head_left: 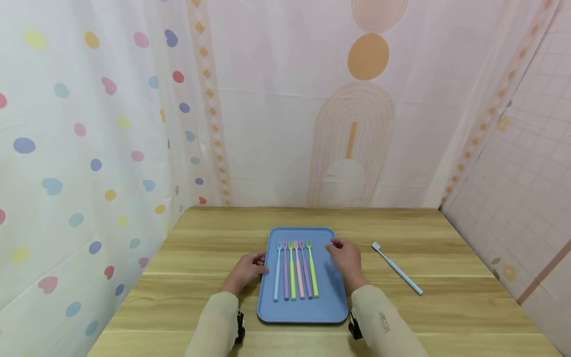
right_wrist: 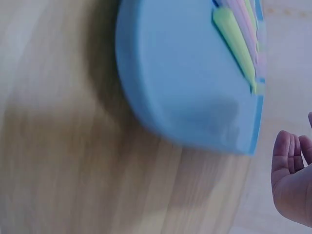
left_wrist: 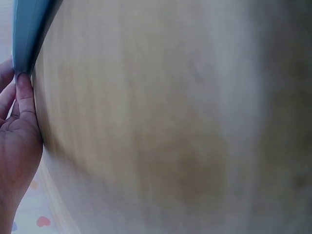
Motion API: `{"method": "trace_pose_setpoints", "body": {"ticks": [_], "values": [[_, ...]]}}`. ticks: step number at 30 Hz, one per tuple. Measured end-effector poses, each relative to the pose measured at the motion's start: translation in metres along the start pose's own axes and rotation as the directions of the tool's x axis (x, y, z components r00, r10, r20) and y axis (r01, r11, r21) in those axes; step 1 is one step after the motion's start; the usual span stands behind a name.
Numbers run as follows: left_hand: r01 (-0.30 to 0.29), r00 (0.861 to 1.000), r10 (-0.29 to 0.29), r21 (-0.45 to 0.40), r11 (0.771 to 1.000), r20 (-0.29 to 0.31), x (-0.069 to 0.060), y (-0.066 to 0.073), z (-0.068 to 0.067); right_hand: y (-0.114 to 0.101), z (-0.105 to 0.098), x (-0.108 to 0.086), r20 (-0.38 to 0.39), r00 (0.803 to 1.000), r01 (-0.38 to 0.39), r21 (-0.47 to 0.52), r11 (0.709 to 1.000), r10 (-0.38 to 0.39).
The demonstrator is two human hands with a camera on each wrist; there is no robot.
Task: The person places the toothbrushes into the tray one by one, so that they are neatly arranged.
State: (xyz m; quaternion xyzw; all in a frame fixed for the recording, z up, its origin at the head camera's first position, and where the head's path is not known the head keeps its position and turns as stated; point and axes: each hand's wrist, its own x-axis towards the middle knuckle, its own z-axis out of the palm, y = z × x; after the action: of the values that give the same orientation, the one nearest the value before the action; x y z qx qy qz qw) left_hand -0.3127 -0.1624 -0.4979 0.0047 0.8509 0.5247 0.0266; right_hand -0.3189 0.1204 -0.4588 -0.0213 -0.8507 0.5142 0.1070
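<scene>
A blue tray (head_left: 303,312) lies on the table with several toothbrushes side by side in it. From left these are a light blue toothbrush (head_left: 277,277), a purple one, a green one, a pink toothbrush (head_left: 299,272), another purple and a green toothbrush (head_left: 313,272). My left hand (head_left: 247,270) holds the tray's left rim, thumb against its side in the left wrist view. Over the tray's right edge hovers my right hand (head_left: 347,260), fingers loosely bent, nothing visible between them; the right wrist view shows it apart from the tray.
Another light blue toothbrush (head_left: 401,272) with a white head lies slantwise on the wooden table (head_left: 214,233), right of the tray. Patterned curtains (head_left: 267,124) hang behind the table and along both sides.
</scene>
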Motion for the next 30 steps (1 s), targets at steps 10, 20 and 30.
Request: {"method": "trace_pose_setpoints", "body": {"ticks": [10,20,30], "values": [[0.007,1.000,-0.007,0.003,1.000,0.008,0.000,0.000,0.000,0.019,-0.034,0.006,-0.014,0.999,-0.047,-0.013,0.999,0.047],[0.007,1.000,-0.007,0.011,1.000,0.006,0.000,0.001,0.001,0.035,-0.068,0.012,-0.020,0.995,-0.094,-0.062,0.994,0.093],[0.011,1.000,-0.011,0.006,1.000,-0.002,0.000,0.001,0.001,0.050,-0.108,0.019,-0.016,0.995,-0.102,-0.102,0.989,0.101]]}}
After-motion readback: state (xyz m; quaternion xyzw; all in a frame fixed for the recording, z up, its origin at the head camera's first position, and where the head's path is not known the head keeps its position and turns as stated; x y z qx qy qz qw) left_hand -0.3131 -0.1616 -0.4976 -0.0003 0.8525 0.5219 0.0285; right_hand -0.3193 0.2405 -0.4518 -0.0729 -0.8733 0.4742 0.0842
